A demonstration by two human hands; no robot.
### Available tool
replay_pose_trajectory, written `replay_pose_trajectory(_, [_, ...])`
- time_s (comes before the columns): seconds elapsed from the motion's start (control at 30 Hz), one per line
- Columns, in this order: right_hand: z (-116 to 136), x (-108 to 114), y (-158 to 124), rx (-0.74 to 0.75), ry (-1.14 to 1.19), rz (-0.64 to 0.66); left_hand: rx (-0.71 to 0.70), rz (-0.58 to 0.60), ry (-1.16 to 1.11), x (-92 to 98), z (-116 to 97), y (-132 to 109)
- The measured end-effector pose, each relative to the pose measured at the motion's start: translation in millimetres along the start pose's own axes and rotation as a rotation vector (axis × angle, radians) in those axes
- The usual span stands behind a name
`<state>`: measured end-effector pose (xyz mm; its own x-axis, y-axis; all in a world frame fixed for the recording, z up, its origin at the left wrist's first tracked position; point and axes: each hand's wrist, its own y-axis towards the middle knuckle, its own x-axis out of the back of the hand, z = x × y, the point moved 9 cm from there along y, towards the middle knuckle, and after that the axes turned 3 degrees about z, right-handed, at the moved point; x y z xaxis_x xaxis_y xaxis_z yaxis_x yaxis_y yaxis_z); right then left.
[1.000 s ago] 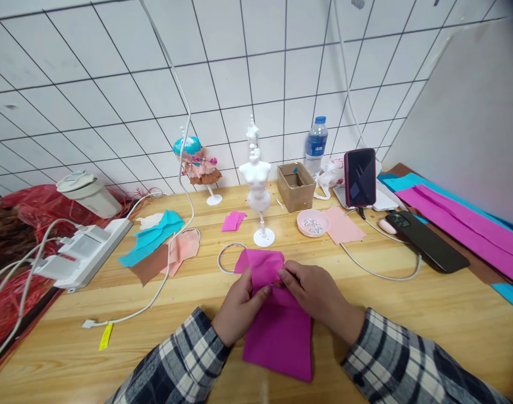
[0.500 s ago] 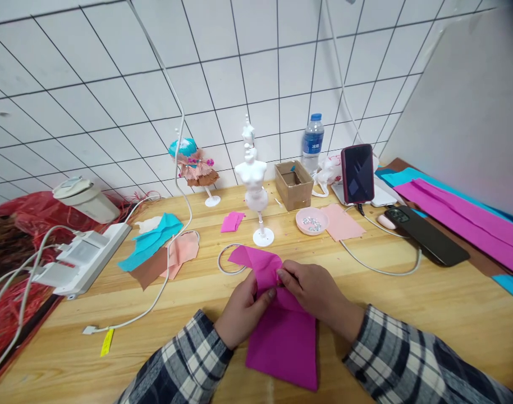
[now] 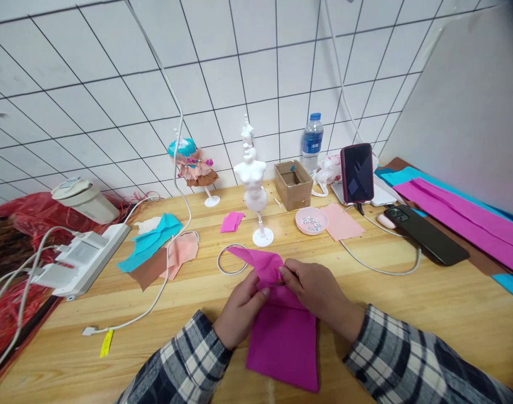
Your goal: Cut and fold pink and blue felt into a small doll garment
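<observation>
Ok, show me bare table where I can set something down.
Bare table lies between the right sleeve and black phone, and between the yellow tag and left sleeve. The back is crowded from box to upright phone.

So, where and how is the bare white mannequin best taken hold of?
I would probably pinch the bare white mannequin by its slim stem, coming from the front right: it stands upright, and the stem is much thinner than the hips or round base. That approach should pass between the magenta sheet and pink bowl.
</observation>
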<state>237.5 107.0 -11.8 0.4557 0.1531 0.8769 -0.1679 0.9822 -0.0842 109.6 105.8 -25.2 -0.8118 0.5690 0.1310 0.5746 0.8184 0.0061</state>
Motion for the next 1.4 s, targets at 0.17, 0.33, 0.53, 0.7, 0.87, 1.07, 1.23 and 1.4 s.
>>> replay_pose_trajectory(0.17, [-1,0,1,0.023,0.044,-0.005,0.034,-0.053,-0.022,6.2,5,-2])
replay_pose_trajectory(0.33, [0,-1,1,0.040,0.061,-0.008,0.014,-0.066,0.067,6.5,2,-1])
replay_pose_trajectory(0.53, [1,-2,1,0.048,0.080,-0.021,0.001,-0.033,0.162,3.8,3,-1])
replay_pose_trajectory(0.7, [2,-4,1,0.054,0.099,-0.032,0.025,-0.038,0.145,4.1,6,-1])
replay_pose_trajectory(0.87, [4,-5,0,0.041,0.090,-0.044,0.034,-0.061,0.125,4.5,4,0])
replay_pose_trajectory(1.07, [4,-7,0,0.021,0.057,-0.037,0.026,-0.087,0.126,7.0,10,-1])
replay_pose_trajectory(1.23, [2,-9,0,0.013,0.072,-0.017,0.059,-0.125,0.135,12.2,19,-3])
replay_pose_trajectory(1.4, [1,-11,0,0.017,0.078,-0.004,0.046,-0.069,0.147,7.2,10,-2])
